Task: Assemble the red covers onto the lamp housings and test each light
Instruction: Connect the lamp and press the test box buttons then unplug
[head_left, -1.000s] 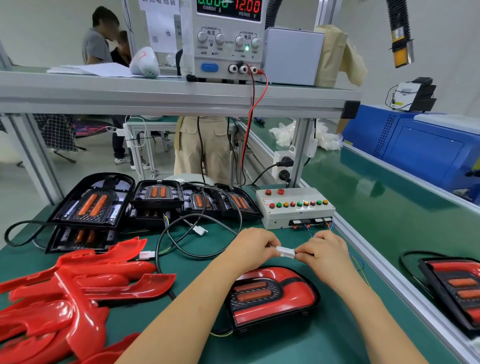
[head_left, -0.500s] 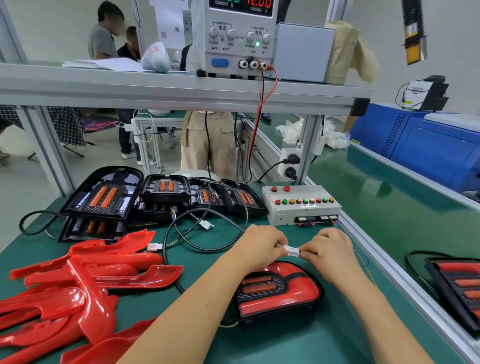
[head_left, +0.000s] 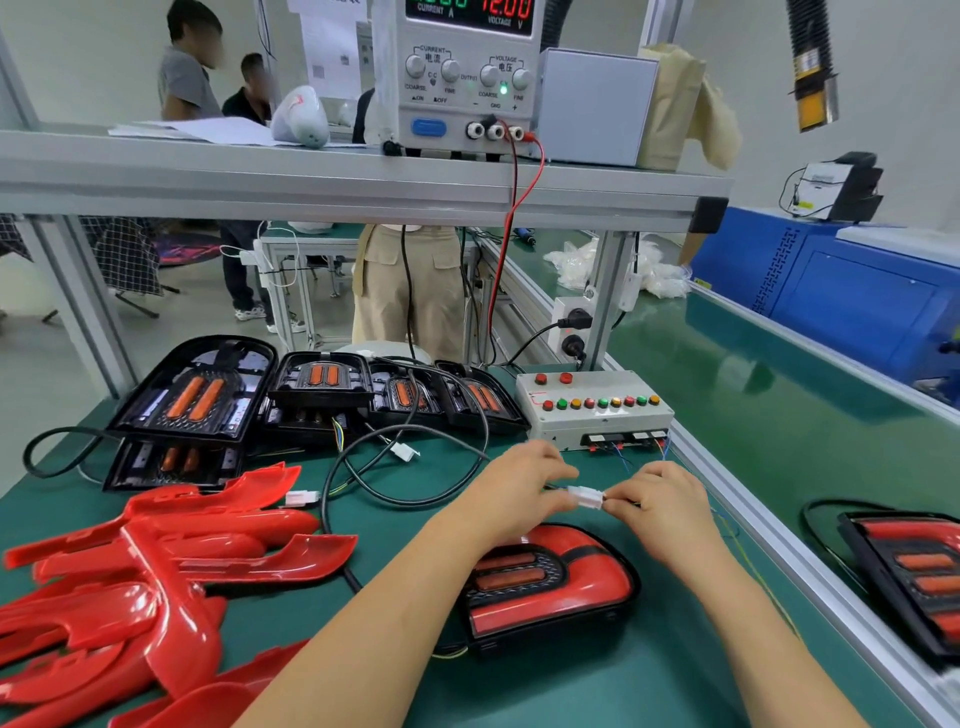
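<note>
An assembled lamp (head_left: 550, 587) with its red cover on lies on the green bench in front of me. Just above it my left hand (head_left: 514, 491) and my right hand (head_left: 660, 506) pinch the two ends of a white connector (head_left: 586, 498) between them. A pile of loose red covers (head_left: 156, 566) lies at the left. Several black lamp housings (head_left: 322, 384) with orange lenses stand in a row at the back. The grey test box (head_left: 597, 410) with coloured buttons sits behind my hands.
A power supply (head_left: 462, 73) reading 12.00 V stands on the upper shelf, with red and black leads hanging down. Black cables (head_left: 405, 467) loop across the bench. Another covered lamp (head_left: 914, 566) lies on the conveyor at the right. People stand beyond the bench.
My hands stay together on the white connector above the lamp, barely shifting. The camera view has tilted down slightly.
</note>
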